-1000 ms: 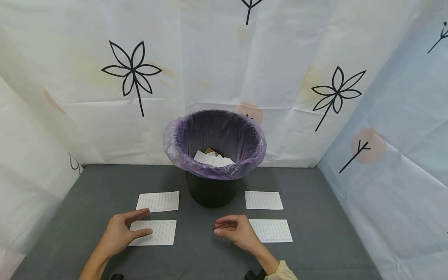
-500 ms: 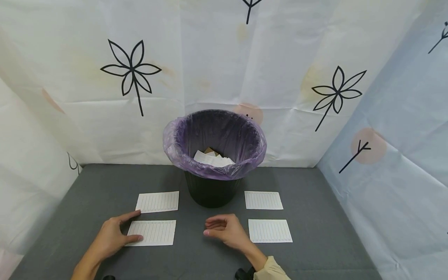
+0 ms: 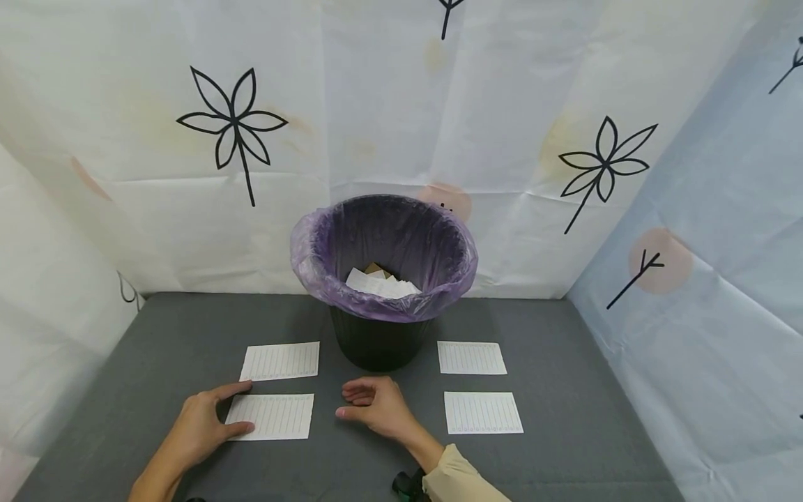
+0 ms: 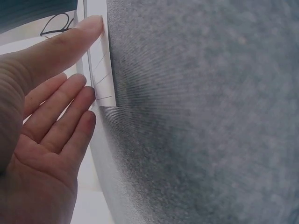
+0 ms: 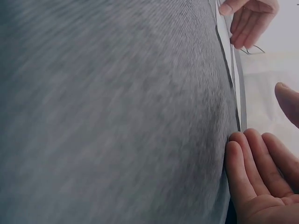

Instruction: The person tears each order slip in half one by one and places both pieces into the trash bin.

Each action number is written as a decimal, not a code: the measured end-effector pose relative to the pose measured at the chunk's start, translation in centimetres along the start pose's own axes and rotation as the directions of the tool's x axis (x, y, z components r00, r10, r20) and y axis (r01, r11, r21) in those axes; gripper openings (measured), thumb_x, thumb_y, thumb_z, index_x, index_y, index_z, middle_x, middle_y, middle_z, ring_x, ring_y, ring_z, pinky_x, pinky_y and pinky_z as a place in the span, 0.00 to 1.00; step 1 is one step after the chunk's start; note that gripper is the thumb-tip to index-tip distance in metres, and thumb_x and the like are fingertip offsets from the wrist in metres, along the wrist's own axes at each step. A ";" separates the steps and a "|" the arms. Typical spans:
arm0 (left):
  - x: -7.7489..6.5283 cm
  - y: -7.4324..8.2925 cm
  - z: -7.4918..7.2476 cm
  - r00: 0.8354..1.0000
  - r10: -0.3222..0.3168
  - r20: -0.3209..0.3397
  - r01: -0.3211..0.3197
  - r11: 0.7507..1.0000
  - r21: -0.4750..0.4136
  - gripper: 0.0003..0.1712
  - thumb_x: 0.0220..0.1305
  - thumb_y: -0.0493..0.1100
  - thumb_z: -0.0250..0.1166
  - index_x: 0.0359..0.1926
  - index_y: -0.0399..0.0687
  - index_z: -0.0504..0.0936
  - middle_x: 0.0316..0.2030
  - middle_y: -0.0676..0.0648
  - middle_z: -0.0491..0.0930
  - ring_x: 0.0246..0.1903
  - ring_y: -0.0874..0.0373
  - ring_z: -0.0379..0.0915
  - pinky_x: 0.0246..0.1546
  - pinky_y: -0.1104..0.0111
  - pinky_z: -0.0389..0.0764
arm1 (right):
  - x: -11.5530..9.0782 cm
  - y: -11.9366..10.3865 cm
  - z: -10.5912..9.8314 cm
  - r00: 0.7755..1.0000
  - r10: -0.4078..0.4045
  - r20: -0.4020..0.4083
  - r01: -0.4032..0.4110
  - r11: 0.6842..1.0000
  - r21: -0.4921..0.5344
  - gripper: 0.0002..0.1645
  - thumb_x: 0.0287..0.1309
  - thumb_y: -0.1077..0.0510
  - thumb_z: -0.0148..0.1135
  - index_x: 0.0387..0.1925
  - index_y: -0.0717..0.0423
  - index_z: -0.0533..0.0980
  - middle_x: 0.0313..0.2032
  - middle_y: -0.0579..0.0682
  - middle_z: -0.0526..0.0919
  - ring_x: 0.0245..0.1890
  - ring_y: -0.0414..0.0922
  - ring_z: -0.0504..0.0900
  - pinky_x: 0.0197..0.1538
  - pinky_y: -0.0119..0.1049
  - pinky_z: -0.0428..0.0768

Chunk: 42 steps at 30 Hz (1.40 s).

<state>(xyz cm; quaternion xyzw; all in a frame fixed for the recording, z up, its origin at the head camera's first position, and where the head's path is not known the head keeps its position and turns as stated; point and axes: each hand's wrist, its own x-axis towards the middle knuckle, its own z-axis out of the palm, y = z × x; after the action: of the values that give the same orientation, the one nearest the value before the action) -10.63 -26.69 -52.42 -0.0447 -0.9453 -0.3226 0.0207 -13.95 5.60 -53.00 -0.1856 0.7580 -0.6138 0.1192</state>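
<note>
My left hand (image 3: 199, 424) is at the near-left ruled paper slip (image 3: 279, 417), its thumb lying over the slip's left part. Its index fingertip is near the lower-left corner of the far-left slip (image 3: 285, 361). In the left wrist view the thumb (image 4: 58, 53) reaches over the slip's end (image 4: 103, 81) and the other fingers stay extended. My right hand (image 3: 383, 408) holds nothing; its fingers are relaxed, just right of the near-left slip. The right wrist view shows these fingers (image 5: 261, 161) loosely bent, low beside the grey cloth.
A black bin (image 3: 376, 345) with a purple bag (image 3: 307, 254) folded over its rim stands at the back middle, with scrap paper (image 3: 383, 286) inside. Two more ruled slips, one far right (image 3: 470, 358) and one near right (image 3: 482, 413), lie on the grey tabletop (image 3: 564, 446).
My right hand has moved left, away from the near-right slip toward the near-left one. The left hand has shifted slightly left, its thumb now at that slip's left part. The slips stay put.
</note>
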 end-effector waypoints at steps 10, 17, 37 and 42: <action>0.1 0.5 0.2 1.000 0.014 -0.003 -0.014 1.000 -0.015 0.35 0.33 0.38 0.87 0.48 0.37 0.87 0.45 0.40 0.87 0.52 0.34 0.80 0.52 0.40 0.75 | 1.5 -0.8 2.1 1.000 0.007 0.002 -0.006 0.987 -0.163 0.27 0.48 0.61 0.81 0.50 0.68 0.83 0.46 0.54 0.88 0.46 0.45 0.87 0.50 0.32 0.82; 0.2 0.9 0.3 0.994 0.087 -0.061 -0.086 0.996 0.018 0.29 0.29 0.35 0.87 0.40 0.44 0.88 0.35 0.51 0.87 0.38 0.54 0.82 0.44 0.54 0.80 | 2.3 -0.8 3.1 1.000 -0.016 -0.013 0.013 0.976 -0.215 0.29 0.47 0.61 0.82 0.51 0.67 0.82 0.48 0.54 0.87 0.47 0.44 0.86 0.52 0.31 0.81; 0.6 0.8 1.4 0.966 0.210 -0.151 -0.210 0.978 0.016 0.28 0.25 0.33 0.88 0.32 0.51 0.84 0.28 0.60 0.81 0.29 0.67 0.75 0.34 0.63 0.78 | 3.1 -1.2 4.5 0.999 0.015 0.039 -0.008 0.983 -0.182 0.12 0.48 0.64 0.79 0.36 0.63 0.86 0.26 0.44 0.85 0.24 0.28 0.76 0.32 0.22 0.77; 0.7 1.0 1.4 0.979 0.166 -0.121 -0.167 0.986 0.008 0.27 0.27 0.36 0.88 0.33 0.50 0.85 0.30 0.58 0.83 0.31 0.64 0.77 0.37 0.61 0.79 | 3.1 -1.2 4.9 0.999 -0.039 0.001 0.038 0.971 -0.237 0.03 0.53 0.65 0.76 0.32 0.60 0.87 0.24 0.41 0.83 0.23 0.27 0.74 0.29 0.22 0.76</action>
<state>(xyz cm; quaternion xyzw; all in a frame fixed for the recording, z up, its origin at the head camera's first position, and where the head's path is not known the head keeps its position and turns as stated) -11.29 -24.95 -52.89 -0.1040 -0.9348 -0.3228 0.1051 -14.64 -0.27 -52.77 -0.2122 0.8223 -0.5214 0.0830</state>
